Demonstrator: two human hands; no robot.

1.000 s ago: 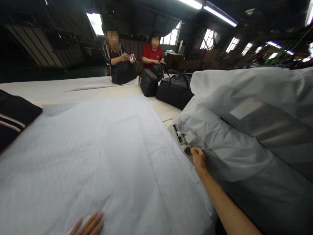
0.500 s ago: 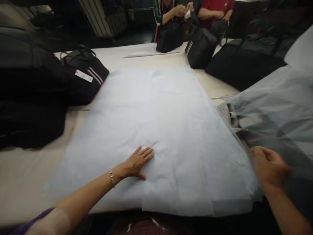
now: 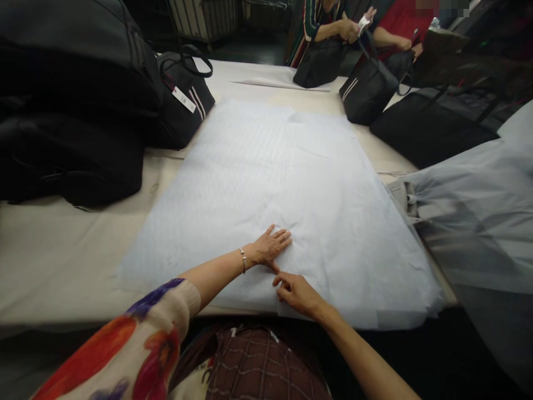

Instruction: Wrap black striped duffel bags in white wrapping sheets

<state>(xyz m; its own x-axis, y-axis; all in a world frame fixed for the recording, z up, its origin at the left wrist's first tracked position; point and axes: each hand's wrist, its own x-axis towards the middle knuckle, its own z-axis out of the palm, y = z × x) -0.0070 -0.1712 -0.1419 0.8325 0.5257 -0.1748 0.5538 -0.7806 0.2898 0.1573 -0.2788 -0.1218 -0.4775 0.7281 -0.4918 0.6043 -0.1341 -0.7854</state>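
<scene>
A stack of pale, thin plastic sheets [image 3: 233, 183] lies spread over the cream-covered table. Pressed flat on it near the front is my left hand [image 3: 271, 247], fingers spread and palm down, with a bracelet at the wrist. Just in front of it, my right hand [image 3: 296, 291] is closed, its fingers curled and the thumb drawn in close to the left thumb. Whatever its fingertips may pinch is too small to make out. The sheets near my hands are slightly wrinkled.
Black bags [image 3: 70, 150] are heaped at the left, one tagged bag [image 3: 179, 105] beside the sheets. More black bags [image 3: 433, 122] stand back right. Translucent plastic [image 3: 478, 211] hangs over the right edge beside a grey device [image 3: 403, 194]. Two people [image 3: 328, 30] handle bags across the table.
My right hand has come left from the table's right edge to beside my left hand. The left hand still presses the sheets. The camera view has shifted.
</scene>
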